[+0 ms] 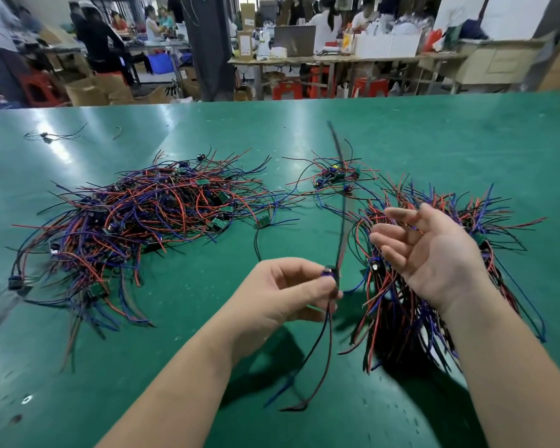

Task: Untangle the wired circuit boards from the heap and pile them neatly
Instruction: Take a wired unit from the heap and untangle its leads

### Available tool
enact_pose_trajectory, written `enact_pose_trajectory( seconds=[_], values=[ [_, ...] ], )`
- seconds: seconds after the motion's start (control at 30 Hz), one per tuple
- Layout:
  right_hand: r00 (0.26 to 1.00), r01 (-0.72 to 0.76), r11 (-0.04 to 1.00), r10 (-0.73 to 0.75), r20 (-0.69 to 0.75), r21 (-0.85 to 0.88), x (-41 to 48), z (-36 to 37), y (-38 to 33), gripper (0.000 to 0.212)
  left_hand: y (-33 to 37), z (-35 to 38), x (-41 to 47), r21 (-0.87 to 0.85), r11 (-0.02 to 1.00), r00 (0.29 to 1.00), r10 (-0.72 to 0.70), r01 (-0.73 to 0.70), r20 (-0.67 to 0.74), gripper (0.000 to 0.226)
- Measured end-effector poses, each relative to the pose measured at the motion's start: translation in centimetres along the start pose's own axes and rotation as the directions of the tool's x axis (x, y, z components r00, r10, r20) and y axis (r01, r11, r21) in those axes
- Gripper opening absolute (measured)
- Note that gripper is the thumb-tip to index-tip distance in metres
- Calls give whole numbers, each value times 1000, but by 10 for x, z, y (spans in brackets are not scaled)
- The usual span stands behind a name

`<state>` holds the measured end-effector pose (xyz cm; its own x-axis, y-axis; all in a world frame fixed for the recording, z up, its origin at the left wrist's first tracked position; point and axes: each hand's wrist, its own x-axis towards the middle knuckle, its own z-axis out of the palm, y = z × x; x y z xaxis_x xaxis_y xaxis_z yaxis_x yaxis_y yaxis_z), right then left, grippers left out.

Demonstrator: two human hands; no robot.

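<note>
One board out of the mess, held up over the counter

Left hand (282, 292) has its fingers (317, 291) pinched on a small board (328, 272). Its wires (328, 347) dangle below and one blurry strand sticks straight up, all above the green counter (434, 140). Right hand (434, 253) is just beside it, palm up, fingers loose and spread, holding nothing, over the pile (411, 318) on the right. The big heap (136, 221) sits off to the left, with a little cluster (333, 176) further back.
</note>
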<state>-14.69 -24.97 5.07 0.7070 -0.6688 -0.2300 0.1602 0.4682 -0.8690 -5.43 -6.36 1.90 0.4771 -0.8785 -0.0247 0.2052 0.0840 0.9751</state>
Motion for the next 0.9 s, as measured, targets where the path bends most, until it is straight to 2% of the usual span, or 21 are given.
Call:
enact_pose_trajectory(
  seconds=[0.1,0.17,0.27,0.33,0.43,0.57,0.67,0.77,0.83,0.9],
  values=[
    [990,116,953,-87,113,-279,-4,7,12,7,4,-2,4,-302,953,999,24,-36,-47,16],
    [957,239,879,-142,252,-413,-7,12,24,19,8,-5,5,-414,909,996,15,-50,-87,15],
    [880,378,832,-188,435,-405,-13,22,34,29,10,-6,5,-450,891,989,-7,-61,-148,7],
    [852,423,836,-237,466,-349,-15,25,37,29,7,-4,6,-384,920,982,1,-75,-191,2],
    [845,437,858,-289,450,-270,-15,25,38,14,-2,0,8,-200,977,978,35,-77,-207,19],
    [887,317,928,-217,408,-197,-14,26,38,12,-8,2,8,58,992,978,118,-110,-172,17],
    [904,207,969,-138,405,-131,-12,25,38,10,-12,3,7,267,952,974,188,-151,-122,7],
    [911,183,972,-110,398,-149,-11,22,34,11,-12,6,10,239,963,952,187,-128,-243,6],
    [909,203,961,-112,402,-189,-11,20,33,11,-9,6,11,98,994,941,72,-41,-332,25],
    [905,256,927,-131,405,-274,-11,20,35,8,-7,6,10,12,1000,945,20,-16,-328,42]
  ],
)
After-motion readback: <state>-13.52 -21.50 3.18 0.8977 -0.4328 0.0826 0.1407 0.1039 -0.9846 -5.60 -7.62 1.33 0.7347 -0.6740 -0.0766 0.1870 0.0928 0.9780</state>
